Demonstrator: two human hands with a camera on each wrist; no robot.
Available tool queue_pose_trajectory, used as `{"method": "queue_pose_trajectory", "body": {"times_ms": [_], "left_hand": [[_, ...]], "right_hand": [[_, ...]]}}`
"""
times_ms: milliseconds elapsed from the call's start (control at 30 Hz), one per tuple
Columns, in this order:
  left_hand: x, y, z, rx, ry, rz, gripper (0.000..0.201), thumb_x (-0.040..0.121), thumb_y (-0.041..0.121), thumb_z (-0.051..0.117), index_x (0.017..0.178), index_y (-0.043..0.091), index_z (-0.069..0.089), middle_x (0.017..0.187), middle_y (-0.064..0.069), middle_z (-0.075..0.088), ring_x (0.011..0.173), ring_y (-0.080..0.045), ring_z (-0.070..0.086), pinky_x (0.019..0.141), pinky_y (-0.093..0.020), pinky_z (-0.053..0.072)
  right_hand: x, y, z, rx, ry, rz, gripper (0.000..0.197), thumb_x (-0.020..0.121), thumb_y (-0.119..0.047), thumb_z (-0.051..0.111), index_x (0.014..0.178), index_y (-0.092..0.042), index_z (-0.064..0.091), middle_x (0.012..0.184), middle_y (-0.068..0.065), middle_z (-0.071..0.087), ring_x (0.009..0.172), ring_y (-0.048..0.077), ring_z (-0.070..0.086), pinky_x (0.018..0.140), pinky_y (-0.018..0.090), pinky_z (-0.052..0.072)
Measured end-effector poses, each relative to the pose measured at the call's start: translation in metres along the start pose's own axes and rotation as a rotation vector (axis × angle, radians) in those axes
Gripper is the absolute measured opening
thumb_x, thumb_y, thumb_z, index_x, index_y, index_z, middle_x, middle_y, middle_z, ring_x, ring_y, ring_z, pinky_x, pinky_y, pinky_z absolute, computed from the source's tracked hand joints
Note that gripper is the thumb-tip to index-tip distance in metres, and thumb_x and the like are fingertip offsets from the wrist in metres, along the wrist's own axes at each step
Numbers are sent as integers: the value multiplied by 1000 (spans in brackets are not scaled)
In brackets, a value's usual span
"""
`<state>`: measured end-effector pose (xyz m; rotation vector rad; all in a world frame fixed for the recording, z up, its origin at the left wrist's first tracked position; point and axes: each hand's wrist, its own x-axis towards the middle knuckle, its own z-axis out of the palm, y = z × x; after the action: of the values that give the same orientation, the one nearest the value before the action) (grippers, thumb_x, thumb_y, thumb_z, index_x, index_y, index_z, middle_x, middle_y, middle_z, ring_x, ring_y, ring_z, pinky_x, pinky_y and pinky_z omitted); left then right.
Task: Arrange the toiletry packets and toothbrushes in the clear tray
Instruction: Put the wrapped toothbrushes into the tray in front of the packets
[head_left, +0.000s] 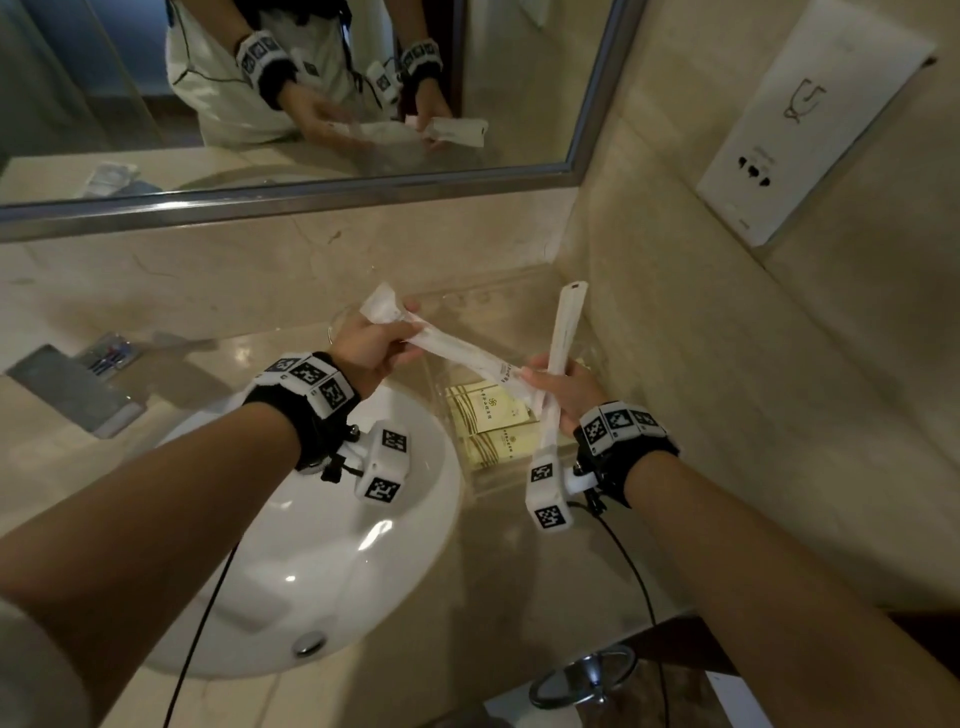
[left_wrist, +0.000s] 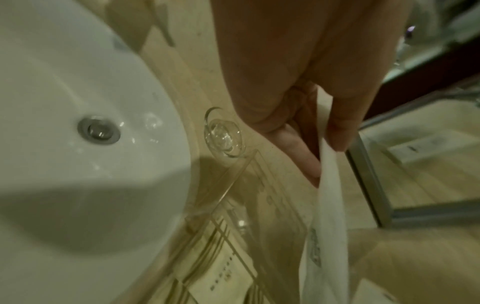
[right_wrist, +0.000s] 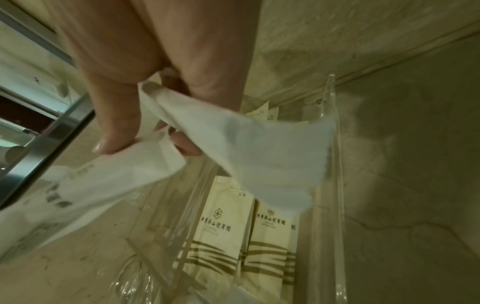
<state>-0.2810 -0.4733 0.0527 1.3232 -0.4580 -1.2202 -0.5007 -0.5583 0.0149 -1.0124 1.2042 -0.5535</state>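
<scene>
Nearest the viewer lies the round white ceramic basin (head_left: 311, 545) with its chrome drain, sunk in a glossy beige marble counter (head_left: 519, 597); just right of it stands the clear acrylic tray (head_left: 498, 486), its walls nearly invisible but for bright edges; flat in it lie the cream paper toiletry packets (head_left: 485, 410), striped in olive and printed with a small pinwheel mark. Above the tray the right hand (head_left: 563, 387) has thumb and fingers curled round one long white paper-wrapped toothbrush (head_left: 561, 343), held almost upright, and also pinches the near end of a second white-wrapped toothbrush (head_left: 457, 351); the left hand (head_left: 363, 345) grips that second wrapper's far end, so it spans slantwise between both hands. The right wrist view alone shows the packets' printed characters and the wrappers' crumpled, serrated ends; the left wrist view alone shows an upturned clear drinking glass (left_wrist: 224, 136) beside the tray's corner. Farthest, a steel-framed mirror (head_left: 587, 171) reflects both hands.
</scene>
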Motion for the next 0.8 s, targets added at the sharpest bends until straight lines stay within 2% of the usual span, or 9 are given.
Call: {"method": "queue_pose_trajectory", "body": {"times_ms": [67, 100, 167, 300, 400, 500, 600, 700, 800], "left_hand": [[2, -1, -2, -48, -12, -18, 12, 87, -1, 54, 89, 8, 61, 72, -5, 69, 63, -13, 66, 55, -16, 53], [4, -1, -3, -54, -16, -19, 9, 87, 1, 54, 89, 7, 61, 74, -7, 68, 67, -15, 63, 55, -16, 51], [5, -2, -2, -70, -21, -17, 9, 88, 3, 54, 88, 7, 61, 74, -6, 71, 68, -14, 64, 57, -15, 51], [3, 0, -1, -128, -10, -3, 11, 91, 12, 54, 89, 6, 63, 69, -2, 73, 61, -8, 70, 66, -16, 56], [4, -2, -3, -114, 88, -18, 15, 90, 18, 57, 87, 3, 62, 75, -7, 69, 57, -9, 69, 65, -19, 57], [3, -4, -2, -49, 144, -47, 12, 87, 18, 61, 85, 6, 61, 81, -7, 63, 54, -9, 66, 57, -19, 57], [-1, -5, -1, 112, 69, -108, 12, 84, 8, 63, 93, 1, 60, 77, -7, 60, 45, -6, 62, 43, -15, 50], [-2, -10, -2, 272, 8, -182, 31, 82, 6, 65, 110, -2, 57, 80, -7, 61, 46, -4, 65, 45, -14, 51], [-6, -16, 1, 321, -23, -310, 20, 82, 8, 66, 99, 0, 60, 81, -8, 61, 54, -10, 64, 47, -15, 54]], "right_hand": [[0, 1, -2, -8, -31, 42, 14, 82, -15, 70, 90, -12, 60, 73, 4, 58, 53, 13, 48, 49, 21, 44], [-1, 2, -3, -31, -67, 63, 22, 81, -22, 71, 95, -9, 61, 72, 4, 60, 50, 12, 47, 46, 20, 43], [-2, 3, -5, -49, -132, 80, 31, 81, -30, 71, 98, -6, 62, 69, 4, 65, 47, 9, 48, 46, 17, 44], [-3, 1, -5, 13, -101, 39, 18, 86, -24, 65, 81, -7, 61, 53, -2, 62, 42, 6, 51, 51, 17, 43], [-2, 1, -5, 23, -55, 0, 15, 84, -23, 68, 86, -9, 63, 59, 0, 60, 46, 7, 50, 53, 19, 43], [-3, 0, -4, 29, 32, -10, 15, 81, -23, 71, 82, -10, 63, 66, 3, 56, 50, 9, 47, 51, 21, 41], [-4, -5, -9, -72, 223, -19, 20, 80, -23, 73, 83, -8, 61, 62, 1, 55, 50, 10, 45, 48, 20, 42], [-2, -12, -21, -123, 381, -86, 21, 87, -16, 65, 103, -4, 61, 62, 1, 52, 50, 9, 45, 36, 9, 39], [2, -15, -31, -249, 456, -120, 27, 90, -11, 58, 112, 4, 61, 70, 5, 56, 55, 12, 49, 36, 8, 40]]}}
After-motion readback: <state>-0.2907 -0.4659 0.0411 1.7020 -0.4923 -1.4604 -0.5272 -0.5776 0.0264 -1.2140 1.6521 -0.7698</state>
